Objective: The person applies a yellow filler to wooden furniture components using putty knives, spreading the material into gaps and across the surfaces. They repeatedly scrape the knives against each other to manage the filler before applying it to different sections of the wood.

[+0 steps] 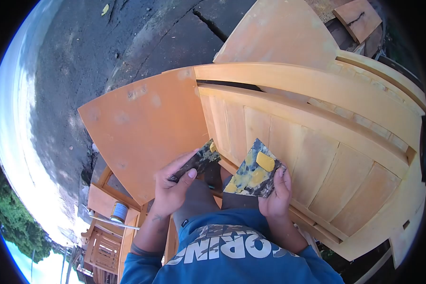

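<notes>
One large panelled wooden frame fills the centre and right of the frame, with one flat orange board lying against it at centre left. Lower centre, the right hand grasps one stained square plate carrying one lump of yellow filler. Just left of it, the left hand grips one smeared putty knife.

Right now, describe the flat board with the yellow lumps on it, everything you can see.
The board is a thin, flat, roughly square piece, dark and heavily smeared with yellow and grey stains. A lump of yellow paste sits near its upper right, with flatter yellow patches lower down. It tilts with one corner pointing up. The right hand grips its right edge from beneath, thumb on top. It hovers over the slatted wooden furniture.
</notes>
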`<state>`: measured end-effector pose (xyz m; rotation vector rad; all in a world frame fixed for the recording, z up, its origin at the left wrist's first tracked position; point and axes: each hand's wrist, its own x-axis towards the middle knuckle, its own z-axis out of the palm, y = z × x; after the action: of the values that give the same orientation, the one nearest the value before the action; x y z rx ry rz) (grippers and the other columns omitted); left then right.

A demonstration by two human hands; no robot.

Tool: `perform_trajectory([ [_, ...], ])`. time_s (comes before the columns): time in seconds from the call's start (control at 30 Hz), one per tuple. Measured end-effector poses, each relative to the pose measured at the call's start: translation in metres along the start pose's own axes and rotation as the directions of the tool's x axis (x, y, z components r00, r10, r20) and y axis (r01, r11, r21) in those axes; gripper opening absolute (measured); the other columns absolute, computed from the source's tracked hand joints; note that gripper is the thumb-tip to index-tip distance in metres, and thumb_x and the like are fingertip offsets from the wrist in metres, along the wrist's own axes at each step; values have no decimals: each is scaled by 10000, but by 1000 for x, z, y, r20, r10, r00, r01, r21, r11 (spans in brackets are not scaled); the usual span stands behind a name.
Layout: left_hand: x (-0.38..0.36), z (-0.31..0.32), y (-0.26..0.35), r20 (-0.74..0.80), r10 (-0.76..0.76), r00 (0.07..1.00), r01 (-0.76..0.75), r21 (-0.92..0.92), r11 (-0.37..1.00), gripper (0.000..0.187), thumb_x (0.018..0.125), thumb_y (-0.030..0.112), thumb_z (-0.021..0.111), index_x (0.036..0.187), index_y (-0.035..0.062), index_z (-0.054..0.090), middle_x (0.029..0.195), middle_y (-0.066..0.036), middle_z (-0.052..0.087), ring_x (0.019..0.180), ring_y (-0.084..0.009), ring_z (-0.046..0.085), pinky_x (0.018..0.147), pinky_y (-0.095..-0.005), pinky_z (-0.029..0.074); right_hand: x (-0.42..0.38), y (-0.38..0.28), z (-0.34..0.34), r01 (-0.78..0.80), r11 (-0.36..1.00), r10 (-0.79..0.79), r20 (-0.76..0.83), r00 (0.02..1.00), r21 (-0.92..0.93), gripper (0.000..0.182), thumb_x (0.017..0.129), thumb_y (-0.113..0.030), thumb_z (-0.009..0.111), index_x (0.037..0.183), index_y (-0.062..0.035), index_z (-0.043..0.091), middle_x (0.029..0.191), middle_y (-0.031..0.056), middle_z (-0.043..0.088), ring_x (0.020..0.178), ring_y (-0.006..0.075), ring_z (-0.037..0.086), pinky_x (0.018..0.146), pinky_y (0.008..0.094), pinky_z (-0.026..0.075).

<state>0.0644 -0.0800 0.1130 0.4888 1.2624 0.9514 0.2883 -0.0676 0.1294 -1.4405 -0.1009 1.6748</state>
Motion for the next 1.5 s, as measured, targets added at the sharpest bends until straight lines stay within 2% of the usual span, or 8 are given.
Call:
perform_trajectory([
  [0.17, -49, 15, 32, 395, 490, 777, -626, 403, 667, 598, 661, -150, 585, 1233, 21, 551, 1247, -198, 538, 1174, -384, 510, 999, -462, 402, -27, 7, 29, -13, 995, 3, 102, 995, 95, 305, 1001, -213, 358, 1204, 2, 434, 1189, 138, 551, 1110, 224, 554, 969, 378, 437],
  [0.47, -149, -81, 60, 233, 471, 851, -481, 708, 517, 697, 620, -237, 470, 1254, 49, 524, 1231, -186, 531, 1202, -368, 485, 982, -418, 417, -119, 47, 80, -11, 994, -19, 270, 963, 108, 325, 990, -244, 407, 1204, 0, 435, 1196, 133, 548, 1121, 229, 552, 976, 378, 436],
  [0.7, -219, -96, 81, 241, 790, 564, -745, 561, 361, 624, 693, -228, 484, 1249, 52, 522, 1236, -190, 538, 1139, -362, 545, 931, -380, 457, -186, 64, 149, 26, 982, -104, 421, 901, 186, 304, 993, -236, 408, 1188, -3, 423, 1185, 139, 545, 1114, 220, 550, 967, 380, 442],
  [0.73, -226, -111, 85, 200, 683, 702, -621, 640, 451, 565, 724, -217, 495, 1226, 39, 540, 1205, -190, 561, 1094, -345, 576, 904, -359, 472, -196, 65, 154, 34, 980, -116, 430, 896, 194, 303, 993, -236, 410, 1183, -1, 428, 1181, 138, 546, 1109, 217, 552, 963, 377, 444],
  [0.87, -250, -131, 120, 5, 727, 687, -522, 700, 488, 440, 756, -181, 524, 1132, 32, 606, 1118, -166, 623, 952, -270, 636, 777, -290, 491, -216, 56, 165, 187, 967, -248, 462, 852, 174, 295, 992, -235, 418, 1163, 4, 442, 1151, 130, 553, 1081, 198, 560, 950, 359, 450],
  [1.13, -288, -120, 199, 389, 463, 797, -485, 868, 106, 133, 753, 1, 648, 884, 14, 666, 814, -151, 655, 665, -311, 626, 578, -354, 493, -239, 74, 174, 666, 733, -514, 530, 674, -136, 251, 1001, -182, 395, 1080, 24, 513, 959, 52, 565, 879, 79, 503, 816, 237, 430],
  [1.27, -246, -181, 216, -104, 816, 569, -13, 991, 135, 85, 780, 27, 600, 848, -3, 641, 727, -181, 612, 652, -349, 610, 570, -414, 473, -252, 81, 176, 708, 685, -553, 509, 660, -173, 264, 1001, -193, 399, 1093, 28, 509, 964, 59, 568, 880, 75, 504, 813, 241, 435],
  [1.5, -276, -184, 192, 54, 820, 570, -275, 953, 128, 125, 773, -7, 630, 887, 36, 660, 831, -120, 647, 751, -300, 637, 641, -356, 503, -248, 93, 163, 431, 901, -408, 441, 799, 54, 273, 999, -195, 404, 1126, 35, 482, 1039, 97, 589, 968, 120, 564, 883, 274, 455],
])
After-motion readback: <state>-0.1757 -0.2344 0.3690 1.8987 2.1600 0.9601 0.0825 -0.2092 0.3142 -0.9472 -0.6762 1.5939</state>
